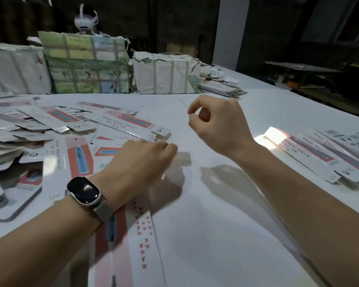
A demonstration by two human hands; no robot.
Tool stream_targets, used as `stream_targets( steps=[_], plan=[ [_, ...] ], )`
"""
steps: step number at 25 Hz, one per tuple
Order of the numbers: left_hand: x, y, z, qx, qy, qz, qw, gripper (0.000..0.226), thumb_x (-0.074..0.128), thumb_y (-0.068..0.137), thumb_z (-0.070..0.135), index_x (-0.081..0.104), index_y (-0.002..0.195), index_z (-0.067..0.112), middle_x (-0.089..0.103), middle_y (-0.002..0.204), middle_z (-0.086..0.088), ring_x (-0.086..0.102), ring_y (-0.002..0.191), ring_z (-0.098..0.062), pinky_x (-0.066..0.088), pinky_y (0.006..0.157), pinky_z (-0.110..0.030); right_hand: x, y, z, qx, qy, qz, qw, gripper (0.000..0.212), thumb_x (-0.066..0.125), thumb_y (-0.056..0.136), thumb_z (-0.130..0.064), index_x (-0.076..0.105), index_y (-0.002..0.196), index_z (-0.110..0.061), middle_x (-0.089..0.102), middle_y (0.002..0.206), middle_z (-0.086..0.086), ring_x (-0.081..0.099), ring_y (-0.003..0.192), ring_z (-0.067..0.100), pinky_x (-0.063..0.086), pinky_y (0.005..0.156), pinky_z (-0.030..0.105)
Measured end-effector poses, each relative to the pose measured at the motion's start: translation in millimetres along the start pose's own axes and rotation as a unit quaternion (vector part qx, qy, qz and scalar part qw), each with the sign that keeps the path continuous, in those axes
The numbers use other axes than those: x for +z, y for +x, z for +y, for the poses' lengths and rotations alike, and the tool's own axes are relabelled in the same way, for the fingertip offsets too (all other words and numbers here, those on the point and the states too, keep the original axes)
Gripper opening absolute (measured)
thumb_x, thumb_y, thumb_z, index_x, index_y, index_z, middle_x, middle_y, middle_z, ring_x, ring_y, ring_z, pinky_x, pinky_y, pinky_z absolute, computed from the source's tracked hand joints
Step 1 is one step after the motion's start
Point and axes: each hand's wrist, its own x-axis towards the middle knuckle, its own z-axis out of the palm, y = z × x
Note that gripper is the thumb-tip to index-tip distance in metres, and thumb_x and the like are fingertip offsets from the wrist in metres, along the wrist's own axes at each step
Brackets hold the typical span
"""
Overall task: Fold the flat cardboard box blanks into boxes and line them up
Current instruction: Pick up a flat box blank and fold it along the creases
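A long flat box blank (142,228) with red print lies under my left wrist and runs toward the near table edge. My left hand (141,160), with a watch on the wrist, curls its fingers over the blank's far end. My right hand (218,123) hovers above the white table (216,235) with fingers curled, thumb near the index tip, and nothing visible in it. Several long folded boxes (319,156) lie side by side at the right. A loose pile of blanks (29,129) covers the left side, with another long box (129,123) lying on it.
Paper-wrapped bundles (87,65) tied with straps stand along the back, with a low stack of flat cards (220,89) to their right. A person wearing a white headset (85,19) sits behind them. The table's right edge (319,106) runs diagonally, with a dark room beyond it.
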Motion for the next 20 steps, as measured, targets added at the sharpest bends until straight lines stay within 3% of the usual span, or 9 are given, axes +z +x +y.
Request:
stream_targets(
  steps=[3, 5, 7, 11, 13, 16, 17, 20],
  plan=[
    [-6, -2, 2, -0.001, -0.035, 0.126, 0.991, 0.008, 0.054, 0.097, 0.015, 0.060, 0.101, 0.011, 0.065, 0.097, -0.006, 0.061, 0.086, -0.034, 0.038, 0.058, -0.036, -1, 1, 0, 0.003, 0.011, 0.016, 1.000, 0.009, 0.062, 0.082, -0.024, 0.069, 0.086, -0.026, 0.053, 0.056, -0.013, 0.057, 0.067, 0.018, 0.052, 0.071, 0.038],
    [-8, -1, 3, 0.013, -0.033, 0.190, 0.981, 0.019, 0.048, 0.099, 0.015, 0.064, 0.090, 0.008, 0.066, 0.093, -0.010, 0.059, 0.082, -0.036, 0.044, 0.061, -0.042, -2, 1, -1, 0.009, 0.024, 0.024, 0.999, 0.008, 0.062, 0.082, -0.024, 0.069, 0.086, -0.026, 0.054, 0.056, -0.012, 0.056, 0.065, 0.018, 0.052, 0.069, 0.037],
    [-13, 0, 5, 0.011, -0.041, 0.226, 0.973, 0.022, 0.049, 0.096, 0.014, 0.065, 0.084, 0.005, 0.062, 0.091, -0.013, 0.055, 0.077, -0.035, 0.045, 0.060, -0.045, -4, 2, -3, 0.009, 0.042, 0.032, 0.999, 0.008, 0.062, 0.082, -0.024, 0.069, 0.086, -0.026, 0.055, 0.056, -0.012, 0.055, 0.063, 0.015, 0.051, 0.067, 0.035],
    [-27, 3, 4, -0.015, -0.118, 0.267, 0.956, 0.010, 0.066, 0.091, 0.010, 0.073, 0.090, 0.003, 0.063, 0.091, -0.013, 0.054, 0.078, -0.035, 0.046, 0.061, -0.045, -11, 6, -8, 0.021, 0.094, 0.057, 0.994, 0.008, 0.062, 0.085, -0.022, 0.070, 0.087, -0.025, 0.061, 0.062, -0.012, 0.057, 0.061, 0.009, 0.051, 0.062, 0.031],
    [-36, 6, 0, -0.026, -0.219, 0.311, 0.924, 0.006, 0.071, 0.091, 0.007, 0.076, 0.091, 0.004, 0.066, 0.089, -0.009, 0.058, 0.077, -0.032, 0.048, 0.065, -0.041, -18, 9, -11, 0.027, 0.139, 0.097, 0.985, 0.009, 0.062, 0.087, -0.019, 0.070, 0.088, -0.021, 0.063, 0.066, -0.009, 0.056, 0.061, 0.006, 0.052, 0.061, 0.031],
    [-53, 7, -9, -0.069, -0.362, 0.382, 0.847, 0.005, 0.070, 0.092, 0.007, 0.074, 0.092, 0.009, 0.066, 0.089, 0.004, 0.057, 0.073, -0.010, 0.041, 0.066, -0.012, -29, 11, -19, 0.016, 0.231, 0.166, 0.959, 0.014, 0.054, 0.093, -0.020, 0.067, 0.087, -0.017, 0.061, 0.067, -0.010, 0.054, 0.063, 0.006, 0.050, 0.059, 0.031],
    [-58, 6, -9, -0.074, -0.392, 0.391, 0.830, 0.006, 0.069, 0.093, 0.009, 0.073, 0.095, 0.014, 0.067, 0.091, 0.006, 0.057, 0.075, -0.007, 0.041, 0.065, -0.010, -31, 10, -23, 0.000, 0.263, 0.174, 0.949, 0.018, 0.050, 0.095, -0.021, 0.065, 0.085, -0.017, 0.059, 0.065, -0.014, 0.054, 0.064, 0.007, 0.048, 0.058, 0.028],
    [-69, 3, -6, -0.082, -0.467, 0.399, 0.785, 0.007, 0.065, 0.098, 0.013, 0.066, 0.095, 0.019, 0.070, 0.094, 0.008, 0.064, 0.083, -0.013, 0.055, 0.067, -0.026, -34, 5, -36, -0.050, 0.331, 0.140, 0.932, 0.016, 0.043, 0.098, -0.023, 0.057, 0.090, -0.025, 0.055, 0.069, -0.019, 0.052, 0.068, 0.003, 0.041, 0.061, 0.018]
  ],
)
